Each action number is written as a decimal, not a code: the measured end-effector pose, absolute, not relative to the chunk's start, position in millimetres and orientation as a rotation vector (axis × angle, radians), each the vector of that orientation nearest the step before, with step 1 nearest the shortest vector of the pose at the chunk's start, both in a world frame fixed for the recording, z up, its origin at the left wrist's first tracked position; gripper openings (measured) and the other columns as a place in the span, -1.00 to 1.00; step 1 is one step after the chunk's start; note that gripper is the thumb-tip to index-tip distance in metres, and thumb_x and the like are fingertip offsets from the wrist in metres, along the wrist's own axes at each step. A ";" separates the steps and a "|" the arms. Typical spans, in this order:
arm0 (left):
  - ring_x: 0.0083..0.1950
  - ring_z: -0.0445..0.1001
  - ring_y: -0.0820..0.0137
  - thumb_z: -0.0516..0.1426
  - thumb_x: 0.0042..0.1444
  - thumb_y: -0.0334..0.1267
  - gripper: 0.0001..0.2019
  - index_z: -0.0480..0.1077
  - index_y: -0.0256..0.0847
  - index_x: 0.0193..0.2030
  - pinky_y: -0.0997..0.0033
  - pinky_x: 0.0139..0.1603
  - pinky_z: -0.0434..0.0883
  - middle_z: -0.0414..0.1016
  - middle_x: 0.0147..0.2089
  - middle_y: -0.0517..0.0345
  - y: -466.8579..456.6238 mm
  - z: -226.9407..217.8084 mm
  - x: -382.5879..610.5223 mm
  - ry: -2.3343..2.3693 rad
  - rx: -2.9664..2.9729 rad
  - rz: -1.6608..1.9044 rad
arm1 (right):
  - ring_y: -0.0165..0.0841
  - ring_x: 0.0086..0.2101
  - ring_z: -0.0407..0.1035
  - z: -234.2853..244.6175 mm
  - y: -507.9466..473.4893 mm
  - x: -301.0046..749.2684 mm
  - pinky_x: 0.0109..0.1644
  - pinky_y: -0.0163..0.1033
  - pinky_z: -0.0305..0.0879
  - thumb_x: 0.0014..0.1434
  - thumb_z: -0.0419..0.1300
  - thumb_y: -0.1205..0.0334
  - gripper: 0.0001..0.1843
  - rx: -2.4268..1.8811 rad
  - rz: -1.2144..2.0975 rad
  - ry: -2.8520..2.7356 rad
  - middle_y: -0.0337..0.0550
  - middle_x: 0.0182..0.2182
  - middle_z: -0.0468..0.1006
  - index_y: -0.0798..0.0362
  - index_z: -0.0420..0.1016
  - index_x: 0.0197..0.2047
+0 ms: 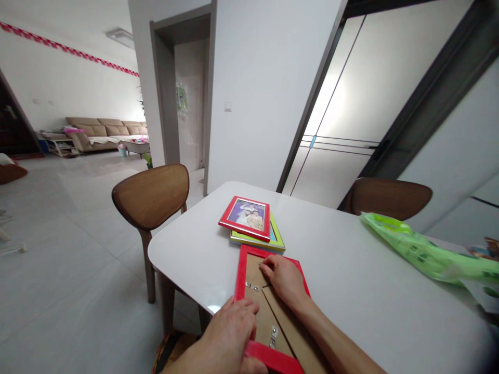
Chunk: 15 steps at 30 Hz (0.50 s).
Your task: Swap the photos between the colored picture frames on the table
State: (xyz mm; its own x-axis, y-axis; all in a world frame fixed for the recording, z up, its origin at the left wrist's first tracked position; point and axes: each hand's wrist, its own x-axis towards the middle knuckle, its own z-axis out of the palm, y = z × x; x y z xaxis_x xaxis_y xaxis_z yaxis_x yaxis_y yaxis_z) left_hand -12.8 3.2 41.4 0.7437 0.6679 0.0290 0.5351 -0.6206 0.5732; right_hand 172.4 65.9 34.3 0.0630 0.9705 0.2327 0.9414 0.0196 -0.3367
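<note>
A red picture frame (pixel 242 270) lies face down on the white table (pixel 351 270), its brown cardboard back and small metal clips showing. My left hand (pixel 230 332) presses on the frame's near left edge, fingers curled over the backing. My right hand (pixel 284 278) rests on the backing near the far edge, fingers bent with the tips at a clip. Just beyond lies a stack of two frames: a red one with a photo (pixel 245 217) on top of a green-yellow one (pixel 275 240).
A green plastic bag (pixel 424 254) lies on the table's right side. Two brown wooden chairs stand at the table, one at the left (pixel 152 196) and one behind (pixel 390 196). A sofa (pixel 101 132) is far left across a tiled floor.
</note>
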 end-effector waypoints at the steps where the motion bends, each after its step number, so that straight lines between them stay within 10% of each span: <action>1: 0.14 0.13 0.20 0.28 -0.28 -0.07 -0.55 0.34 -0.25 -0.24 0.22 0.16 -0.01 0.18 0.14 -0.05 3.1 42.3 -12.7 0.912 2.391 0.307 | -0.36 -0.39 0.33 33.1 70.2 174.8 -0.37 -0.33 0.11 0.06 -0.01 0.18 -0.76 -1.980 0.096 -1.878 -0.12 -0.41 0.50 0.08 0.42 -0.43; 9: 0.16 0.11 0.17 0.28 -0.29 -0.12 -0.53 0.32 -0.25 -0.21 0.11 0.17 -0.07 0.17 0.14 -0.11 2.9 44.8 -7.2 0.934 2.421 0.241 | -0.33 -0.46 0.34 30.6 85.9 179.8 -0.43 -0.31 0.06 0.00 0.03 0.15 -0.80 -2.084 0.118 -1.688 -0.09 -0.52 0.49 0.07 0.38 -0.51; 15: 0.17 0.07 0.13 -0.08 0.14 -0.32 -0.78 0.28 -0.30 -0.13 -0.03 0.13 -0.02 0.16 0.13 -0.20 -2.8 32.3 15.1 0.876 2.559 0.238 | -0.37 -0.42 0.36 42.8 60.7 198.0 -0.35 -0.33 0.19 0.08 -0.12 0.07 -0.66 -1.879 0.236 -1.643 -0.16 -0.46 0.50 0.06 0.38 -0.43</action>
State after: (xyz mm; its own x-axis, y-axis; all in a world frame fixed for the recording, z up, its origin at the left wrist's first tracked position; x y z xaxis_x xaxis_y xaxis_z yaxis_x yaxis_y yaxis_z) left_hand 15.1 -2.8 32.3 0.7863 0.6173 0.0245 0.5449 -0.7117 0.4433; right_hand 198.0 60.7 42.8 0.2088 0.9425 0.2610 0.8309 -0.0302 -0.5556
